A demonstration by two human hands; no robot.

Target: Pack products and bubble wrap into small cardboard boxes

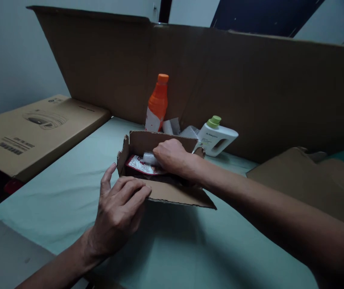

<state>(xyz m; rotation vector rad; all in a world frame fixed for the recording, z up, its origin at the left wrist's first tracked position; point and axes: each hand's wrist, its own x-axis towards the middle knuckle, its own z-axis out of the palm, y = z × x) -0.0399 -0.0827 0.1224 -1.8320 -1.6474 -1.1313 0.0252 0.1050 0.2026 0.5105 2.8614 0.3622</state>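
A small open cardboard box (178,192) sits on the cloth, its front flap folded out. My left hand (119,204) rests its curled fingers over that flap, the thumb up beside the box's left edge. Reaching inside from the right, my right hand (172,156) is closed around a piece of bubble wrap (150,158); its fingertips are hidden. Under the wrap lies a white and red printed packet (138,163), partly covered by the hand. Behind the box stand an orange bottle (158,100) and a white jug with a green cap (217,138).
More bubble wrap (172,126) lies between the bottle and the jug. A tall cardboard panel (250,88) stands along the back. A flat printed carton (39,124) lies at the left, and brown cardboard (304,184) at the right. Pale green cloth (69,200) covers the table.
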